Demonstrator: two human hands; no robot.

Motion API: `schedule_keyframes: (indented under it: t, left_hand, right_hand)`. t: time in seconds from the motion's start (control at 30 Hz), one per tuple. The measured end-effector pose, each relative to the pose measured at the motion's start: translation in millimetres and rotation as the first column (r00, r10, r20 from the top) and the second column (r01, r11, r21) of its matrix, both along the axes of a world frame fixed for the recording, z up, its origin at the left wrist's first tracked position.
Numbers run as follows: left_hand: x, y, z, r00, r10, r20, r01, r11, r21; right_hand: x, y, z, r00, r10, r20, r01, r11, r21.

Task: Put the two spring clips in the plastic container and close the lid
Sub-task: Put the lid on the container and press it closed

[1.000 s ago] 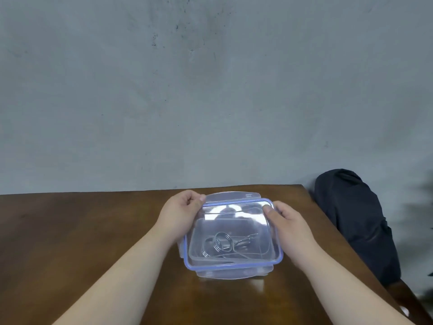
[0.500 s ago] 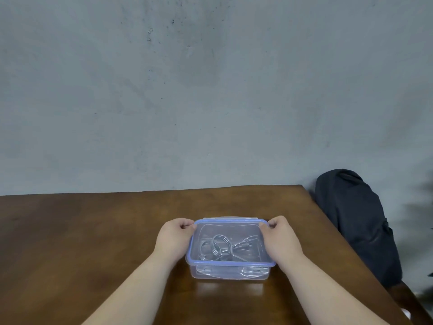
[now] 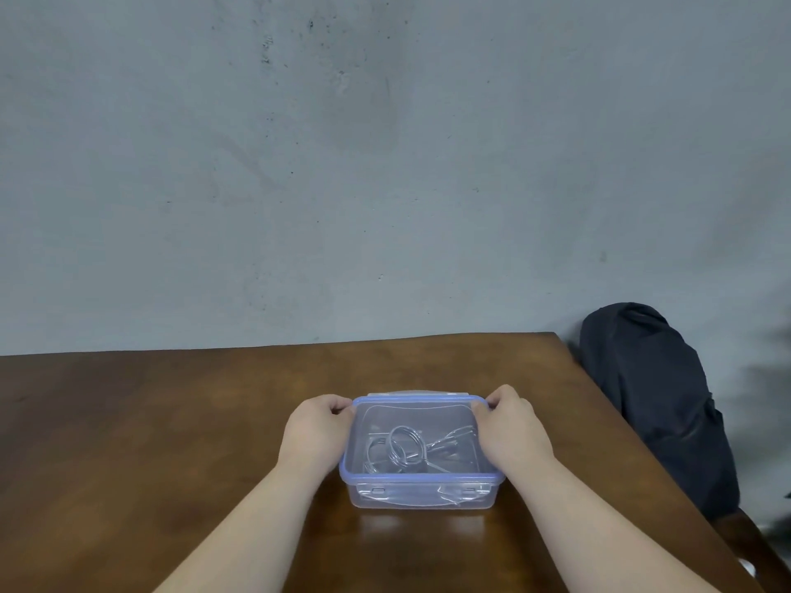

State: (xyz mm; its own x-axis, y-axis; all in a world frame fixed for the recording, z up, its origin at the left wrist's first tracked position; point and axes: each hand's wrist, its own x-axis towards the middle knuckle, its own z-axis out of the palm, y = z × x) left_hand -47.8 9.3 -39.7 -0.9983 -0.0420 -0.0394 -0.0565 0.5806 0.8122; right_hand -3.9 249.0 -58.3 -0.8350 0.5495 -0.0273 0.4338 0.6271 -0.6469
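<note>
Plastic container (image 3: 421, 492) sits low-centre on the brown wooden tabletop (image 3: 171, 421), long axis running 9-to-3 o'clock, squarely between both hands. Left hand (image 3: 316, 438) curls over the 9 o'clock short side, right hand (image 3: 511, 430) over the 3 o'clock side, fingertips pinching the far lid corners; both equally near. Lid (image 3: 417, 410) is clear, blue-rimmed, lying flat on top. Spring clips (image 3: 404, 449) inside: coiled shiny wire, tangled together. Walls translucent, glossy, rounded corners. Latches likely next; far flap looks unclipped. Dark bag (image 3: 655, 404) at 3 o'clock, off-table.
</note>
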Motion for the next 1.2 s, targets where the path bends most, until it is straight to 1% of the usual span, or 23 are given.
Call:
schedule_keyframes:
  t: [0.1, 0.27, 0.43, 0.53, 0.63, 0.7, 0.8, 0.83, 0.9, 1.0, 1.07, 1.1, 1.13, 1.17, 1.2]
  left_hand:
    - [1.5, 1.2, -0.2, 1.0, -0.003, 0.001, 0.003, 1.0, -0.014]
    - [3.0, 1.2, -2.7, 1.0, 0.008, 0.005, -0.008, 1.0, -0.013]
    - [2.2, 0.0, -2.4, 0.999, 0.005, 0.037, -0.004, 1.0, -0.011]
    - [3.8, -0.8, -4.6, 1.0, 0.012, 0.026, -0.012, 1.0, 0.01]
    - [6.1, 2.7, -8.7, 0.999, 0.006, 0.041, -0.009, 0.998, 0.064]
    - [8.4, 10.3, -13.5, 0.997, -0.006, 0.071, -0.005, 0.989, 0.145]
    - [8.0, 18.6, -19.7, 0.994, -0.007, 0.113, -0.013, 0.985, 0.173]
    - [7.4, 18.6, -21.3, 0.993, -0.015, 0.121, -0.013, 0.974, 0.228]
    - [6.8, 16.2, -23.8, 0.985, -0.06, 0.16, -0.008, 0.919, 0.395]
    - [4.8, 13.8, -27.9, 0.971, -0.142, 0.195, -0.003, 0.8, 0.599]
    - [6.0, 13.0, -29.4, 0.958, -0.195, 0.208, -0.012, 0.702, 0.712]
    - [5.8, 12.5, -29.9, 0.949, -0.239, 0.207, 0.0, 0.656, 0.755]
    - [5.2, 11.2, -31.8, 0.942, -0.272, 0.195, 0.031, 0.651, 0.758]
    - [4.5, 8.5, -34.0, 0.942, -0.295, 0.158, 0.104, 0.707, 0.7]
    - [2.7, 4.6, -35.2, 0.941, -0.325, 0.098, 0.22, 0.804, 0.553]
  right_hand:
    - [-1.4, 2.2, -0.6, 1.0, 0.004, -0.001, -0.004, 1.0, -0.02]
    - [-3.7, 6.9, -6.9, 0.999, 0.012, -0.031, -0.016, 0.991, -0.13]
    - [-4.6, 9.5, -8.0, 0.997, 0.043, -0.064, -0.056, 0.977, -0.206]
    - [-2.0, 10.6, -7.0, 0.996, 0.049, -0.073, -0.068, 0.952, -0.297]
    - [0.4, 12.7, -10.1, 0.997, 0.053, -0.063, -0.076, 0.882, -0.465]
    - [0.7, 14.9, -12.8, 0.994, 0.087, -0.06, -0.105, 0.838, -0.536]
    - [-0.1, 17.5, -15.8, 0.99, 0.105, -0.094, -0.141, 0.747, -0.65]
    - [1.0, 17.0, -14.9, 0.988, 0.105, -0.11, -0.152, 0.712, -0.686]
    - [0.6, 17.3, -16.4, 0.984, 0.1, -0.145, -0.176, 0.635, -0.753]
    - [-1.0, 15.7, -22.2, 0.976, 0.035, -0.216, -0.207, 0.46, -0.863]
    - [-1.9, 15.0, -25.4, 0.97, -0.009, -0.244, -0.221, 0.386, -0.896]
    - [-1.7, 15.2, -26.7, 0.968, -0.016, -0.251, -0.228, 0.366, -0.902]
    - [-1.9, 15.5, -27.5, 0.967, -0.006, -0.256, -0.236, 0.369, -0.899]
    - [-2.1, 16.5, -27.7, 0.966, 0.02, -0.259, -0.245, 0.396, -0.885]
    - [-1.7, 17.4, -27.1, 0.962, 0.061, -0.268, -0.266, 0.45, -0.853]
